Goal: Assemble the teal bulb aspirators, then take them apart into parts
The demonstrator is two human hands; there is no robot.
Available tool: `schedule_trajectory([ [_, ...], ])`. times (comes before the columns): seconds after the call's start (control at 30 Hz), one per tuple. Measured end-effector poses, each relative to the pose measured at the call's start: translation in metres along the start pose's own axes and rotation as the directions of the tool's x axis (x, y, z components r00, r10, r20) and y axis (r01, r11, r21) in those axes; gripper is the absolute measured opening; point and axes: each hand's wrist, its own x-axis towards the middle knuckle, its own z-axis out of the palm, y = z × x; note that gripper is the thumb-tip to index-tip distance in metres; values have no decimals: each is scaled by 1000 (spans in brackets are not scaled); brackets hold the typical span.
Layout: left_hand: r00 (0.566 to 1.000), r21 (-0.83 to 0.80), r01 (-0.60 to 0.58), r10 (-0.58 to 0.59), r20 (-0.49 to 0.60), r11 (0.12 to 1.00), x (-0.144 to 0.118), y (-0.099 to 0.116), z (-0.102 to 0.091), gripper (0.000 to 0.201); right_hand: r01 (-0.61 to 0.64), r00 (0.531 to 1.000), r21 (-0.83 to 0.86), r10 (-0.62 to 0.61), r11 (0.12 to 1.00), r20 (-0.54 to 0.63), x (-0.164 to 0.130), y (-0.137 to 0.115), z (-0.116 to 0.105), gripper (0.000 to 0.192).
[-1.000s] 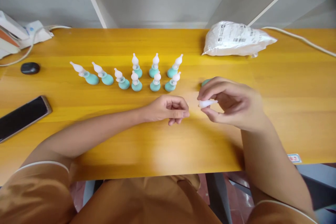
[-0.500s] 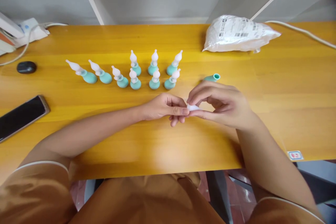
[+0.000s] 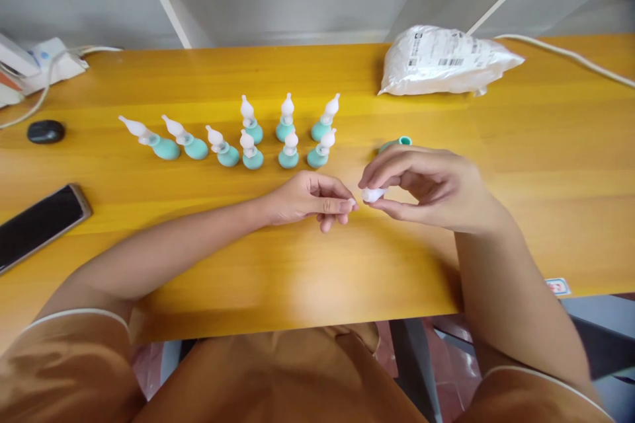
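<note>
Between the thumb and fingers of my right hand (image 3: 426, 188) is a white translucent nozzle tip (image 3: 373, 194), lying roughly sideways. My left hand (image 3: 317, 199) pinches a tiny white piece (image 3: 352, 202), too small to name, just left of the tip and apart from it. Behind my right hand lies a teal rubber bulb (image 3: 405, 141) with its open mouth showing; my fingers hide most of it. Left of it on the table stand several teal bulbs (image 3: 288, 158) fitted with white nozzle tips, some upright and some leaning.
On the wooden table (image 3: 307, 277) a white plastic package (image 3: 446, 61) lies at the back right, beside a white cable (image 3: 570, 56). At the left are a black mouse (image 3: 46, 131) and a phone (image 3: 42, 225). A small sticker (image 3: 558, 286) is near the right front edge.
My hands have moved apart: the right one has drawn slightly right and up with the nozzle tip, out of the left fingers. A tiny white piece now shows in my left fingertips.
</note>
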Motion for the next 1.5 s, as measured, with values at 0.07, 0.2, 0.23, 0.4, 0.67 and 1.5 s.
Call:
schedule_trajectory([
  [0.07, 1000, 8, 25, -25, -15, 1000, 0, 1, 0, 49, -2, 999, 13, 2, 1000, 32, 1, 0, 1, 22],
  [0.2, 999, 23, 41, -41, -13, 999, 0, 2, 0, 50, -43, 996, 27, 41, 999, 75, 0, 3, 4, 23],
  [0.23, 999, 26, 41, -41, -14, 999, 0, 2, -1, 50, -50, 996, 27, 48, 998, 77, 0, 3, 5, 22],
  [0.4, 999, 32, 44, -44, -27, 999, 0, 1, -2, 52, -39, 997, 1, 39, 999, 67, 0, 1, 6, 23],
  [0.67, 999, 39, 2, 0, -34, 999, 2, 0, 1, 55, -52, 996, -52, 55, 997, 65, 1, -2, 6, 18],
  [1.5, 998, 28, -63, 64, -27, 998, 3, -4, -2, 50, 9, 999, -156, -1, 988, 53, 8, -9, 11, 5],
])
